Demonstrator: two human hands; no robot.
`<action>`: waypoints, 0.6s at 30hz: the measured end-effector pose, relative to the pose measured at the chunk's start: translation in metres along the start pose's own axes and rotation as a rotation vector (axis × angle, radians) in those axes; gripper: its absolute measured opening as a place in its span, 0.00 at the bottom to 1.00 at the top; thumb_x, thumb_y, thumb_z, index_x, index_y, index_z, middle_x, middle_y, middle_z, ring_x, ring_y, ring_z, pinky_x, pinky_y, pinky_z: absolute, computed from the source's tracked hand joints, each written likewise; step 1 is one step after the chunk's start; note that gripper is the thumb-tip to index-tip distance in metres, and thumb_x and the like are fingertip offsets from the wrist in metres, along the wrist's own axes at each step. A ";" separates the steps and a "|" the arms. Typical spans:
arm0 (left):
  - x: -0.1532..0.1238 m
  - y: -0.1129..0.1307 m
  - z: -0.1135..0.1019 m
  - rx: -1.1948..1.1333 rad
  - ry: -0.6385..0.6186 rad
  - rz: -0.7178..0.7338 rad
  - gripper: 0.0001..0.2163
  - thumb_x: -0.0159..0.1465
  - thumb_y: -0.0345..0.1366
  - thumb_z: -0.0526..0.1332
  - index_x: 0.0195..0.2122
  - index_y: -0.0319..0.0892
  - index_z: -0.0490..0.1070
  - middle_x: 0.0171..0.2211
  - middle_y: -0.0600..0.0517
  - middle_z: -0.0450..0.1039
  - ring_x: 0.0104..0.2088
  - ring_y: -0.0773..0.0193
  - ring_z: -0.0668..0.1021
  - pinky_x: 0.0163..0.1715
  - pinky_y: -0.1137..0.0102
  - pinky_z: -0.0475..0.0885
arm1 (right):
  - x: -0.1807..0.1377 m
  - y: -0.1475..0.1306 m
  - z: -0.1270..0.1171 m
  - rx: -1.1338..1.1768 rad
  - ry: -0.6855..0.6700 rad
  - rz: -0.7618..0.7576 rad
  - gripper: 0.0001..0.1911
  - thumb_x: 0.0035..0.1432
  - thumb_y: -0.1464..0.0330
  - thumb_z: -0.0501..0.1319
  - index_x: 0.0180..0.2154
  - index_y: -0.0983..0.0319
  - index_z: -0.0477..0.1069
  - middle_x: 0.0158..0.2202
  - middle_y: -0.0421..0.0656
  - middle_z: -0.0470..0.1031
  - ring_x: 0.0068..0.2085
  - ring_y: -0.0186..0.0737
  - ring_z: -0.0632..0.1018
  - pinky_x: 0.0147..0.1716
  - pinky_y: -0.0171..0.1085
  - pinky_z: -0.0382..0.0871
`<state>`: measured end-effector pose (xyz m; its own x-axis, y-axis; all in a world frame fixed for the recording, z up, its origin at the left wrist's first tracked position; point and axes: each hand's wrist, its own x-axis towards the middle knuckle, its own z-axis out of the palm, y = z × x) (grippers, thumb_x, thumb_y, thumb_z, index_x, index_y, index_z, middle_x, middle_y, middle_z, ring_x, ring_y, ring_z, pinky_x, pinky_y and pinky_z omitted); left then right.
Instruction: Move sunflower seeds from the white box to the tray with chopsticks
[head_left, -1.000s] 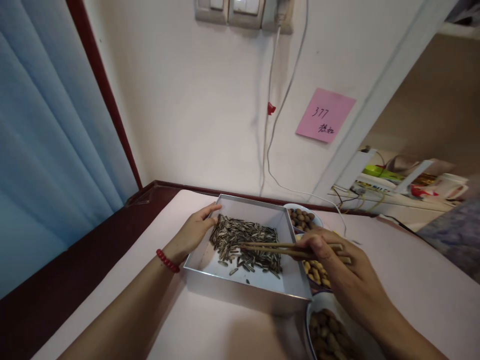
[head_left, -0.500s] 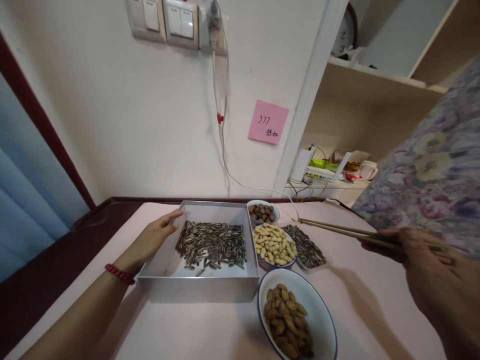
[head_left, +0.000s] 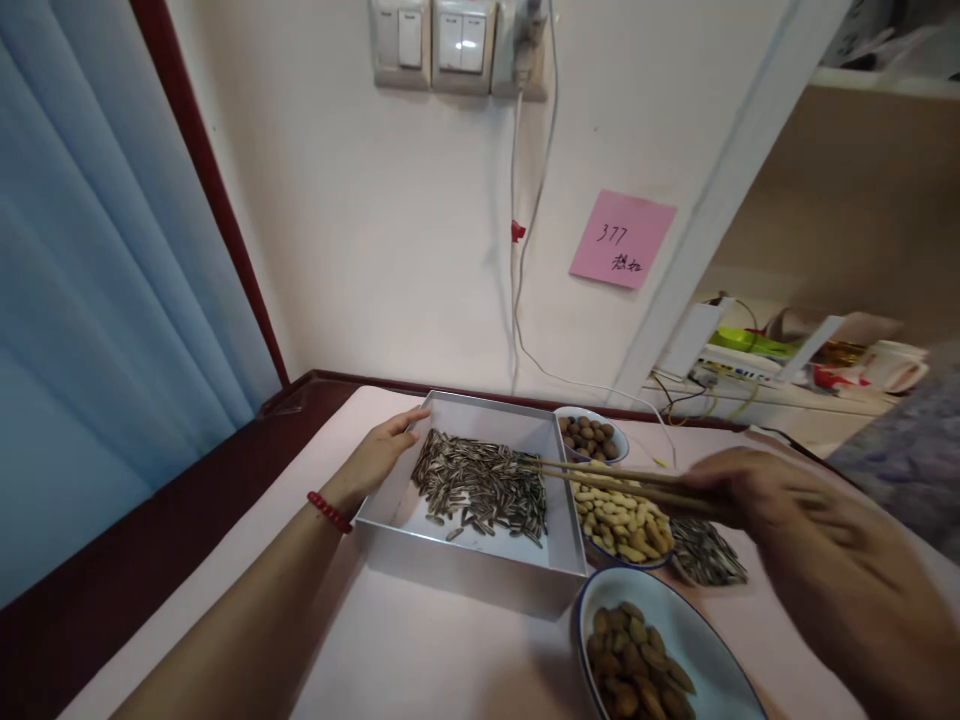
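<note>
Fingers of the right hand (head_left: 817, 545) wrap closely round chopsticks (head_left: 645, 476), just swung back from outside the box (head_left: 472, 585) to its sunflower seeds (head_left: 472, 475), putting them within reach again; I can't tell if the tips hold one. The left hand (head_left: 375, 460) clasps the box's side.
</note>
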<state>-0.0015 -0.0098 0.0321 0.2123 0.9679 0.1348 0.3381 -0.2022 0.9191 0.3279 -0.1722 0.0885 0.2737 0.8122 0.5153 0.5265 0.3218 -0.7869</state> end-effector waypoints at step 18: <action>0.002 -0.010 0.001 -0.088 0.018 0.012 0.20 0.57 0.36 0.56 0.50 0.48 0.72 0.57 0.53 0.66 0.59 0.56 0.66 0.60 0.61 0.57 | 0.024 0.032 0.080 0.024 -0.318 0.087 0.17 0.59 0.54 0.55 0.32 0.60 0.71 0.31 0.41 0.73 0.35 0.40 0.75 0.35 0.38 0.72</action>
<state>-0.0035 -0.0058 0.0230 0.1988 0.9681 0.1525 0.2534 -0.2011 0.9462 0.2869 -0.1035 0.0490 0.0495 0.9472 0.3169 0.4923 0.2529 -0.8329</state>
